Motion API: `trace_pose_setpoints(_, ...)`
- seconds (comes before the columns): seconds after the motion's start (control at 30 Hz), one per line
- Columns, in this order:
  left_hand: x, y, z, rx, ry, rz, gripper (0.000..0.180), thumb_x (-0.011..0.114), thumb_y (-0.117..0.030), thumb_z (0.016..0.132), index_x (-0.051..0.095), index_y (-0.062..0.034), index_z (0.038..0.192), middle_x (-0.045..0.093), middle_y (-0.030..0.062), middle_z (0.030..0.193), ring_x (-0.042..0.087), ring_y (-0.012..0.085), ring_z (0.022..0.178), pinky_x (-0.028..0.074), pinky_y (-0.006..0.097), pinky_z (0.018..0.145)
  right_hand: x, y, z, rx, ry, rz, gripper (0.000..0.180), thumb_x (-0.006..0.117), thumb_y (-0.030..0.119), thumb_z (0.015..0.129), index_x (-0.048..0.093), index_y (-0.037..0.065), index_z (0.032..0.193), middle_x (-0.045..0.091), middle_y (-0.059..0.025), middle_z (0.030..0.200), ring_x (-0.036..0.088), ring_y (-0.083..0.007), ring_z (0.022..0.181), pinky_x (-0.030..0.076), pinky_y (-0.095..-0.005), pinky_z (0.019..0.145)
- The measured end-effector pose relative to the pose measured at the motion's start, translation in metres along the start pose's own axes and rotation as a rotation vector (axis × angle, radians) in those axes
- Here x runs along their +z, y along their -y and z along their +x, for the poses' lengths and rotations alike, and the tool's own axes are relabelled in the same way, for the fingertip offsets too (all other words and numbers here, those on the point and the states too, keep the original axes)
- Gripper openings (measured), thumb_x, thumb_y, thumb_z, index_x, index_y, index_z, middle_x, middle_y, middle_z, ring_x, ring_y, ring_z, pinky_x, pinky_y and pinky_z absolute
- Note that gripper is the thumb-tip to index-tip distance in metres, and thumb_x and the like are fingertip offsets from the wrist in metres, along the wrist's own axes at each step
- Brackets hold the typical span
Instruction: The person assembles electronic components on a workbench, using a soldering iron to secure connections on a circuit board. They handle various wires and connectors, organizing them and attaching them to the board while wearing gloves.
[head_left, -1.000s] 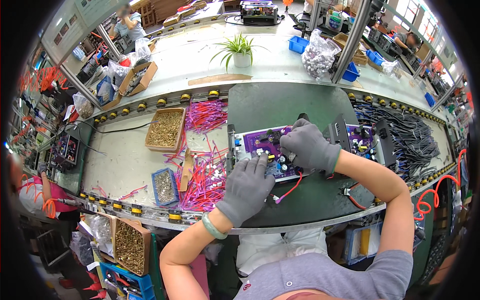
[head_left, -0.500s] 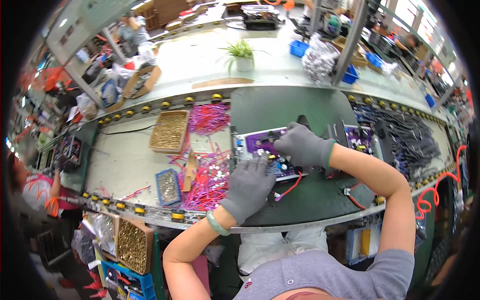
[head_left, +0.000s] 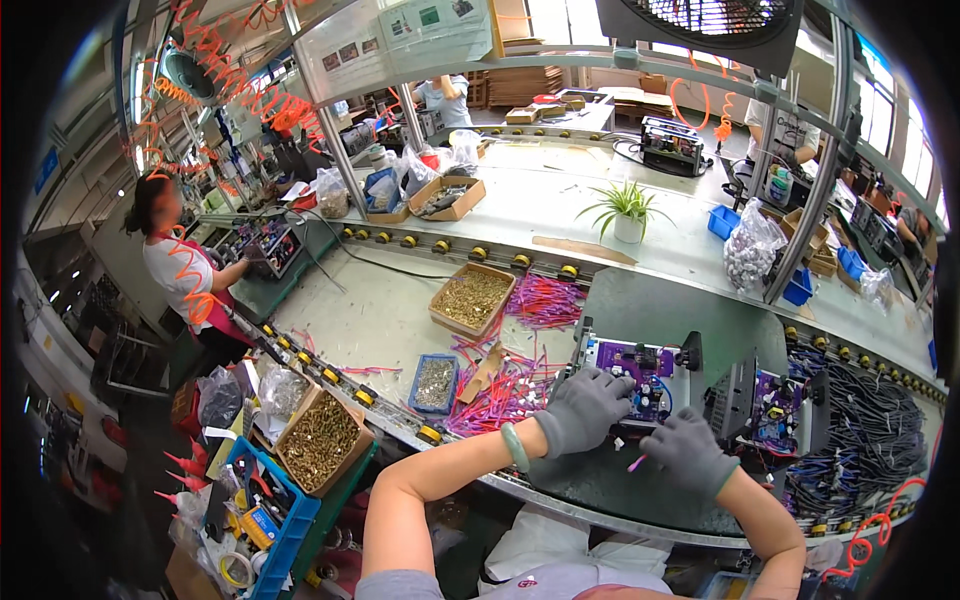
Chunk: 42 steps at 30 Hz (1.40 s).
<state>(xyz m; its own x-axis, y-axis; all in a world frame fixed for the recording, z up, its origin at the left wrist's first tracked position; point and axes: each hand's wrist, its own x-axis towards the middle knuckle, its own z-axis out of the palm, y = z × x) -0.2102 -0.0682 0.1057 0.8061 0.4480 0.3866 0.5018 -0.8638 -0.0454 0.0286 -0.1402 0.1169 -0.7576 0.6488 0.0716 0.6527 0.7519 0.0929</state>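
Observation:
A purple circuit board (head_left: pixel 655 385) sits in an open metal chassis on the dark green work mat. My left hand (head_left: pixel 585 410), in a grey glove, lies over the near left side of the board with its fingers stretched out. Just off the board's front edge is my gloved right hand (head_left: pixel 690 452), its fingers bent together around a short wire. The wire's pink end (head_left: pixel 637 463) sticks out below the fingertips; the rest is hidden by the glove. To the right stands a second chassis with another purple board (head_left: pixel 780 412).
Red and purple wires (head_left: pixel 510 395) lie heaped left of the mat, beside a cardboard box of brass parts (head_left: pixel 470 300) and a blue tray of small metal parts (head_left: pixel 433 385). Dark cables (head_left: pixel 865 420) pile up at right. A co-worker (head_left: pixel 185 260) stands far left.
The view has swung left and up. My right hand has gone from the board's far side to its front edge, at the wire. My left hand now reaches farther over the board.

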Motion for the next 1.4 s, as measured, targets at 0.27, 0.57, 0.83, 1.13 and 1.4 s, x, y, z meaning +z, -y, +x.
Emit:
trace_pose_setpoints(0.27,-0.019,-0.017,0.058,-0.195,-0.164,-0.427,0.021,0.062,-0.027,0.091,0.063,-0.0096,0.102,0.066,0.0142,0.089,0.067,0.0322,0.078,0.053,0.045,0.067,0.004,-0.031,0.030,0.435,-0.672,0.208,0.022,0.064,0.012,0.071,0.067,0.008,0.092,0.065,-0.0096,0.083,0.062,-0.0318,0.083,0.046,-0.0442,0.082)
trace_pose_setpoints(0.57,-0.030,-0.016,0.081,-0.127,-0.122,-0.240,0.023,0.065,-0.034,0.088,0.062,-0.0111,0.087,0.064,0.0128,0.069,0.067,0.0341,0.069,0.053,0.046,0.062,0.010,-0.025,0.029,0.563,-0.685,0.229,0.018,0.064,0.009,0.076,0.068,0.006,0.093,0.066,-0.0094,0.082,0.063,-0.0326,0.082,0.048,-0.0439,0.081)
trace_pose_setpoints(0.83,-0.033,-0.014,0.077,-0.202,0.005,-0.333,0.027,0.061,-0.035,0.092,0.062,-0.0093,0.084,0.066,0.0144,0.072,0.067,0.0364,0.069,0.052,0.048,0.060,0.014,-0.025,0.032,0.498,-0.793,0.197,0.017,0.067,0.011,0.077,0.069,0.007,0.093,0.065,-0.0089,0.082,0.062,-0.0315,0.081,0.047,-0.0442,0.081)
trace_pose_setpoints(1.13,-0.014,0.009,0.077,-0.642,0.515,-1.692,0.031,0.047,-0.030,0.103,0.063,-0.0063,0.091,0.051,-0.0039,0.059,0.045,0.0045,0.046,0.036,0.021,0.043,0.027,-0.027,0.029,0.452,-1.052,0.481,0.010,0.072,0.011,0.081,0.070,0.006,0.089,0.061,-0.0097,0.077,0.059,-0.0301,0.076,0.046,-0.0415,0.075)
trace_pose_setpoints(1.4,-0.012,0.022,0.073,-0.429,0.081,-0.399,0.031,0.059,-0.033,0.096,0.070,-0.0039,0.098,0.069,0.0114,0.077,0.069,0.0273,0.072,0.055,0.038,0.068,0.011,-0.040,0.032,0.513,-0.807,0.178,0.007,0.072,0.014,0.076,0.066,0.014,0.075,0.063,-0.0035,0.072,0.063,-0.0238,0.074,0.047,-0.0375,0.083)
